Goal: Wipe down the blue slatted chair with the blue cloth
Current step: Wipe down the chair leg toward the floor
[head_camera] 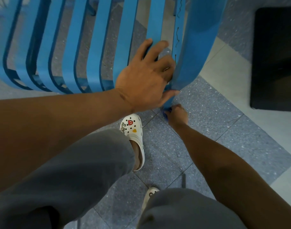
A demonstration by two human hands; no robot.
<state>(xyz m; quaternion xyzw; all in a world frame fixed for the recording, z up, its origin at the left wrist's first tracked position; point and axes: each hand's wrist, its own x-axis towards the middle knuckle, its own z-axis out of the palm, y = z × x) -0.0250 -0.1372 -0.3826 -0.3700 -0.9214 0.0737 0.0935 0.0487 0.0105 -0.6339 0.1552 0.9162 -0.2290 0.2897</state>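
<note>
The blue slatted chair [95,43] fills the far left. The left hand [144,80] steadies its right edge, fingers curled over a slat. Below it, the right hand [177,113] grips the bunched blue cloth [167,112], wiping the underside. Next, probably working leftward.

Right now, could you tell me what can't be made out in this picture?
- Cloth, head view: mostly hidden inside the right hand.
- Chair: top and left side cut off by the frame edges.
- Left hand: fingertips hidden behind a slat.
- Far shoe: mostly covered by a knee.
</note>
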